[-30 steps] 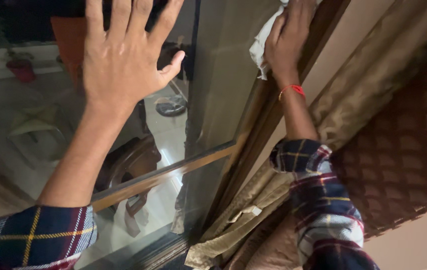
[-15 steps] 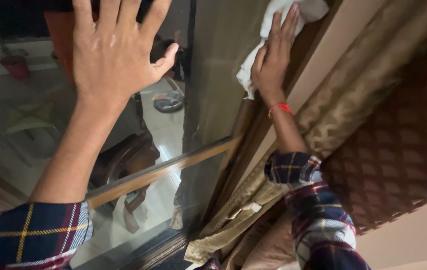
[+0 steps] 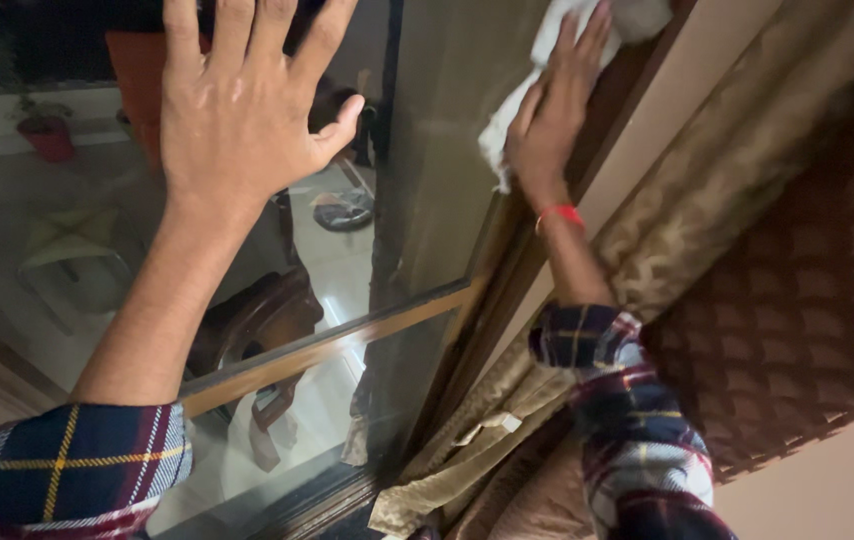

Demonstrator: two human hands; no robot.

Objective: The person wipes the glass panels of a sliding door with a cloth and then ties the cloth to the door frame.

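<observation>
Against a tall glass pane, seen from the head camera looking along both raised arms, the left hand lies flat on the glass with its fingers spread wide and straight, thumb angled out to the right, holding nothing. Its bare forearm runs down and to the left into a rolled plaid sleeve at the bottom corner. Farther right and higher, the right hand presses a crumpled white cloth onto the glass just beside the brown wooden frame; its fingers are stretched out and laid over the cloth rather than curled around it, and the cloth bunches out past the fingertips and below the palm. A red thread band circles that wrist. The right forearm slants down into a second plaid cuff. Beige patterned curtain hangs right of the frame, touching it lower down.
</observation>
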